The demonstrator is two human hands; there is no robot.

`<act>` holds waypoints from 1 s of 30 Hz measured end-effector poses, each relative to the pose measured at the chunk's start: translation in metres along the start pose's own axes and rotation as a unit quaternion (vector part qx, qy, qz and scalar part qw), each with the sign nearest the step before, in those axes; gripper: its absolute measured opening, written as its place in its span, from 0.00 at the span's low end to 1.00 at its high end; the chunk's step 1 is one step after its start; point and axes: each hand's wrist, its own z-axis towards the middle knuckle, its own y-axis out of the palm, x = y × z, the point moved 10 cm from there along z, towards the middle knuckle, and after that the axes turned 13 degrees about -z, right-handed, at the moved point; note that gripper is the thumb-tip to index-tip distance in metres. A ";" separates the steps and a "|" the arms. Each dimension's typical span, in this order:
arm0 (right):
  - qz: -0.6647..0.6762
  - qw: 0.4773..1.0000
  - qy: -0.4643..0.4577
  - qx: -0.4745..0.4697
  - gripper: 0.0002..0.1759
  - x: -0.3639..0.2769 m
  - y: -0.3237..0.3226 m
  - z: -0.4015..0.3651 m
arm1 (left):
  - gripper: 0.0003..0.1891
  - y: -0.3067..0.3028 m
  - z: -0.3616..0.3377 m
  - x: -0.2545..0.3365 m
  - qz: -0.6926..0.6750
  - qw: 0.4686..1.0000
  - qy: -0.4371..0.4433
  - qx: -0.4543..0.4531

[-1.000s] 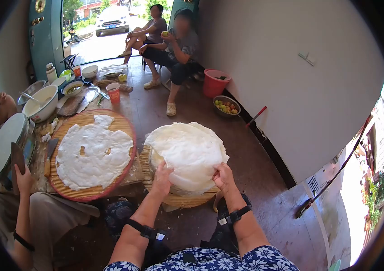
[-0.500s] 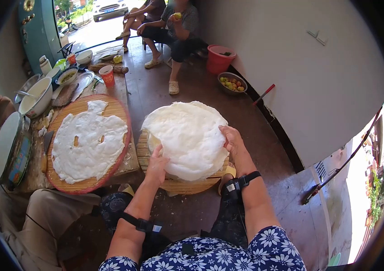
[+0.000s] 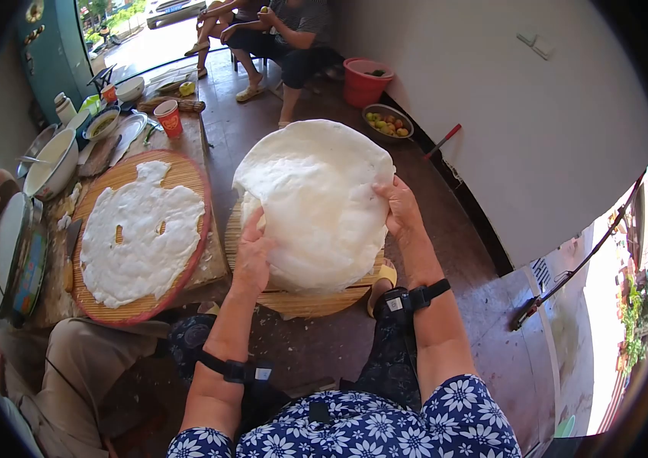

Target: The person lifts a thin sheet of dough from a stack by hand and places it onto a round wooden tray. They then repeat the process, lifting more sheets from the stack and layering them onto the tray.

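Note:
A large round white flatbread [image 3: 324,206], thin and floppy, is held up at a tilt before me. My left hand [image 3: 254,252] grips its left edge, and my right hand [image 3: 398,202] pinches its right edge, thumb on the near face. Some fingers of both hands are hidden behind the sheet. Below it shows a round slatted wooden board [image 3: 316,307], mostly covered. To the left, a round bamboo tray [image 3: 200,248] with a reddish rim carries another white sheet of dough [image 3: 141,244] with ragged edges and two small holes.
On the wooden table [image 3: 213,263] stand a white bowl [image 3: 53,164], a red paper cup [image 3: 169,122] and several dishes. A round griddle [image 3: 11,256] is beside a person in beige trousers [image 3: 83,366]. Fruit bowl [image 3: 387,122], red bucket [image 3: 366,82] and seated people [image 3: 286,46] are farther off.
Both hands have raised the flatbread's far side, so it now stands more upright and reaches higher in view. The camera view has shifted slightly.

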 end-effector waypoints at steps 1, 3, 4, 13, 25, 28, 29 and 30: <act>0.042 0.999 0.006 0.026 0.18 0.006 -0.012 -0.006 | 0.35 0.006 0.001 0.002 -0.007 1.000 -0.004 -0.025; 0.084 0.995 0.013 0.053 0.19 0.027 -0.033 -0.015 | 0.34 -0.008 0.005 -0.005 -0.011 1.000 -0.008 0.015; 0.079 0.994 0.025 0.068 0.19 0.052 -0.048 -0.014 | 0.33 -0.020 0.007 -0.010 -0.014 0.998 -0.013 0.056; -0.009 0.993 0.100 0.064 0.18 0.102 -0.070 -0.017 | 0.31 -0.061 -0.004 -0.024 0.190 0.964 -0.059 0.175; -0.334 0.926 0.112 0.135 0.17 0.077 -0.088 -0.030 | 0.31 -0.088 0.002 -0.009 0.204 0.956 0.003 0.210; -0.359 0.917 0.115 0.133 0.20 0.081 -0.095 -0.027 | 0.33 -0.086 0.004 -0.009 0.214 0.958 0.012 0.192; -0.359 0.917 0.116 0.133 0.20 0.086 -0.097 -0.023 | 0.33 -0.085 0.005 -0.010 0.224 0.957 0.013 0.186; -0.409 0.898 0.075 0.146 0.20 0.081 -0.099 -0.018 | 0.33 -0.082 0.005 -0.009 0.234 0.955 0.015 0.181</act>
